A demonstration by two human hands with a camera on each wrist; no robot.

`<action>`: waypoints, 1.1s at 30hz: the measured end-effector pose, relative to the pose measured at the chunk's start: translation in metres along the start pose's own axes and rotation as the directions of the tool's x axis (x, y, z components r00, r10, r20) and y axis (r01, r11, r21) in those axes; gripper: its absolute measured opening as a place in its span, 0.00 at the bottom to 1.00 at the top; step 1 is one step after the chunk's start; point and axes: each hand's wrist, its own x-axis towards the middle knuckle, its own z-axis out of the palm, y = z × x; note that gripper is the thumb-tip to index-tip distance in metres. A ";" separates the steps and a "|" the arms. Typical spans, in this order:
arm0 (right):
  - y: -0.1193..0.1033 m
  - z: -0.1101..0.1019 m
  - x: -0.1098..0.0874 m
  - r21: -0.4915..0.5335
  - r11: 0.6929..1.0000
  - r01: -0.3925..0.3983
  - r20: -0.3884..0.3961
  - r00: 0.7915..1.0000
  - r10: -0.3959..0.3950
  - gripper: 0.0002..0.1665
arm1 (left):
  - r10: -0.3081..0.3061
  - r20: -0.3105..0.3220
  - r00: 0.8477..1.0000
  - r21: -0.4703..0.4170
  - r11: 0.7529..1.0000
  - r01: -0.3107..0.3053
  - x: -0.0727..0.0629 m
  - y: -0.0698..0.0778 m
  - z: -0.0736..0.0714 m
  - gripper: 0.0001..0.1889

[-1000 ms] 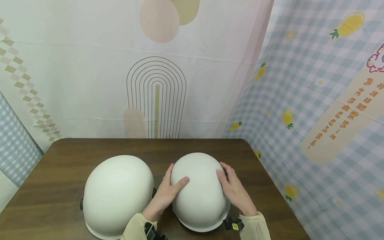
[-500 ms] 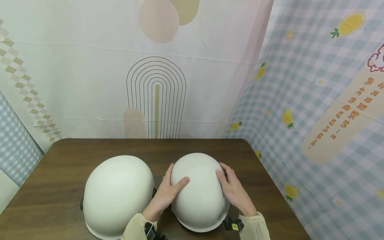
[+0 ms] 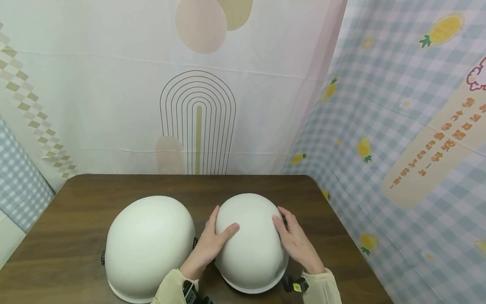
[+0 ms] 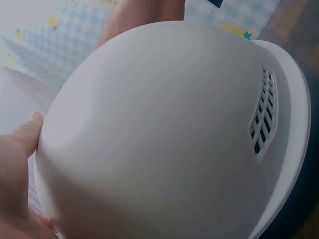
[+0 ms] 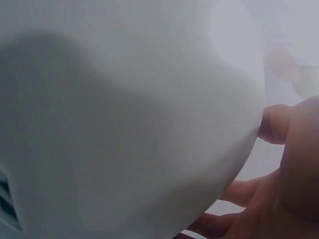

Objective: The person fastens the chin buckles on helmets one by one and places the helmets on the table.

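Note:
A smooth white helmet (image 3: pixel 250 249) stands dome up on the wooden table (image 3: pixel 322 236), right of the middle in the head view. My left hand (image 3: pixel 209 240) grips its left side, thumb lying over the dome and fingers along the flank. On the opposite side my right hand (image 3: pixel 298 238) holds it the same way, its lower fingers partly hidden behind the shell. A slatted vent (image 4: pixel 264 114) and a flared rim (image 4: pixel 299 109) of this helmet show in the left wrist view. The right wrist view has right-hand fingers (image 5: pixel 276 122) against the shell's edge.
A second white helmet (image 3: pixel 149 245), with dark bits at its sides, stands to the left, close by my left forearm. Behind the table hangs a pale printed cloth (image 3: pixel 114 105). A blue checked cloth (image 3: pixel 360 139) with pineapples hangs along the right side.
The near rim of the held helmet has shifted slightly left between my hands. Both hands stay in nearly the same place, and the second helmet has not moved.

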 end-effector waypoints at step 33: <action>0.005 0.009 -0.002 -0.026 0.998 -0.064 0.041 0.997 0.065 0.52 | 0.002 -0.022 1.000 0.125 0.992 0.001 0.007 -0.005 0.013 0.52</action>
